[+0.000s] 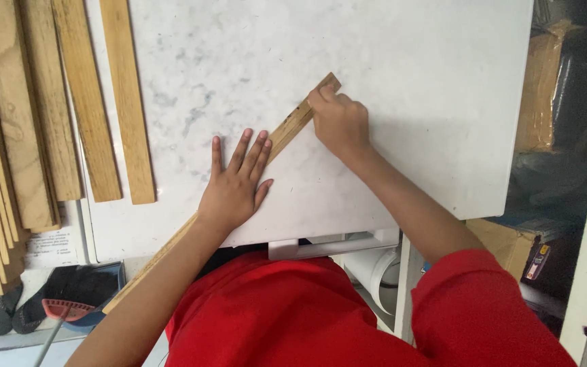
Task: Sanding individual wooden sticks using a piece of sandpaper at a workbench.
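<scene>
A long thin wooden strip (pixel 295 124) lies diagonally across the white marble-patterned tabletop (pixel 402 81), running from the upper middle down past the near edge to the lower left. My left hand (pixel 236 183) lies flat on the strip's middle, fingers spread, pressing it to the table. My right hand (pixel 338 121) is closed over the strip's far end, fingers curled on it. I cannot tell whether it also holds a small tool. My red sleeves fill the bottom of the view.
Several wooden slats (pixel 127 102) lie side by side on the table's left part, with a stack of longer boards (pixel 1 136) at the far left. Cardboard boxes (pixel 545 88) stand to the right. Dark sandals (pixel 8 309) and a red-headed broom (pixel 66 311) lie on the floor.
</scene>
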